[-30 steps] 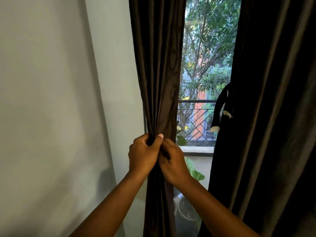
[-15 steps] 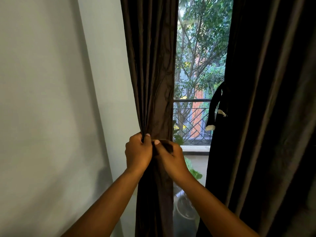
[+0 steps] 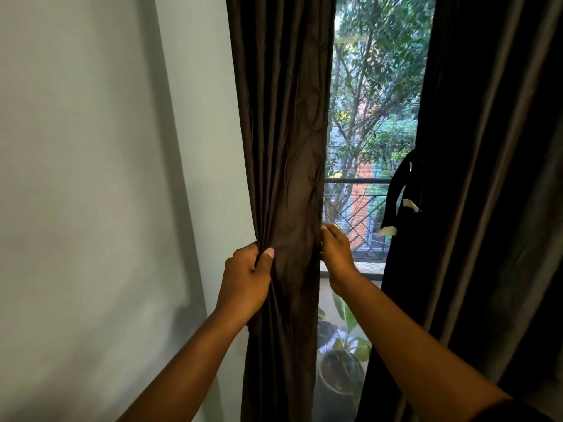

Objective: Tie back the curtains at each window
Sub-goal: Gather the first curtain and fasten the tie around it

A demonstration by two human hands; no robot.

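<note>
Hands: left (image 3: pixel 245 281), right (image 3: pixel 336 254) pinch curtain (image 3: pixel 283 147) edges | pale wall (image 3: pixel 91 178) left | window (image 3: pixel 374 117) right

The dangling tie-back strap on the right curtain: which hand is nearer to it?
Right. The right hand pinches the left curtain's window-side edge, just left of the strap; the left hand grips its wall-side edge.

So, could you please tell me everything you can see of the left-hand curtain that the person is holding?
The left curtain is dark brown, slightly shiny, creased fabric hanging in vertical folds beside the pale wall, gathered into a narrow column. The left hand grips its wall-side edge, thumb pressed on the front; the right hand pinches its window-side edge. No tie is visible around it.
</note>
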